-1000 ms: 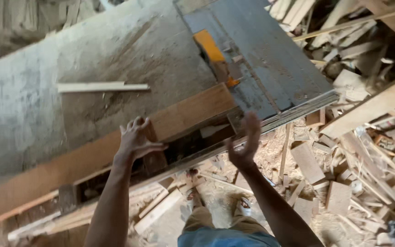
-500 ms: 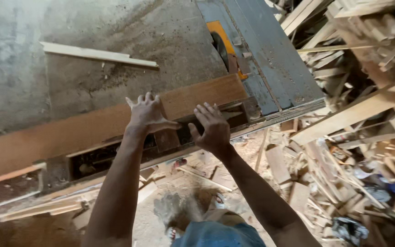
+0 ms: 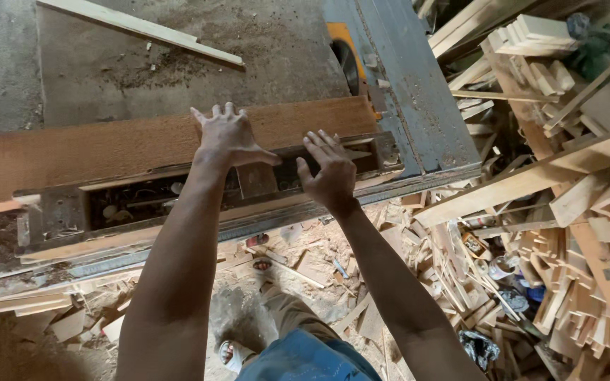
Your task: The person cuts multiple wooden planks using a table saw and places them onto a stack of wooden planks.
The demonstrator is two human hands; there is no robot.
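A long brown wooden board point(image 3: 107, 144) lies across the near side of a dusty grey saw table point(image 3: 178, 70). My left hand point(image 3: 229, 137) rests flat on the board's near edge, fingers spread. My right hand point(image 3: 327, 173) hovers open just right of it, over the table's near metal rail point(image 3: 199, 201), fingertips close to the board; contact is unclear. The round saw blade point(image 3: 349, 67) with an orange guard stands up beyond the board's right end.
A thin pale wooden strip point(image 3: 142, 29) lies at the far side of the table. Heaps of timber offcuts point(image 3: 566, 212) fill the floor on the right. Sawdust and scraps cover the floor by my sandalled foot point(image 3: 231, 353).
Both hands have come up from below the table edge to the board. The left hand now lies flat on it and the right has closed in beside it.
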